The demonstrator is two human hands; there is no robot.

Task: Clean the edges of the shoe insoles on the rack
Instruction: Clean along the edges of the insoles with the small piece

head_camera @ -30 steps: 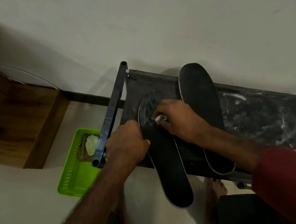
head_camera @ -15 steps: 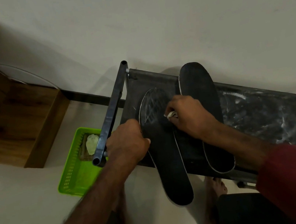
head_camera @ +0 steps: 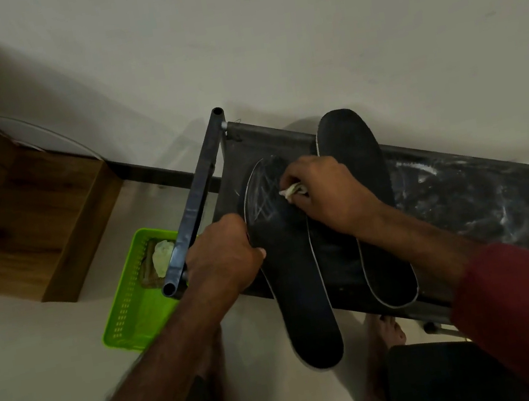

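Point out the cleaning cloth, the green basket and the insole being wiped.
cloth [head_camera: 292,191]: head view, white crumpled tip.
green basket [head_camera: 126,302]: head view, left perforated wall.
wiped insole [head_camera: 305,292]: head view, bare dark middle.

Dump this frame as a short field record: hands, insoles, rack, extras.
left hand: grips left insole at its left edge
right hand: pinches pale wad against left insole's far end
right insole: lies on rack, under the right forearm
rack surface: pale smears
floor: green basket
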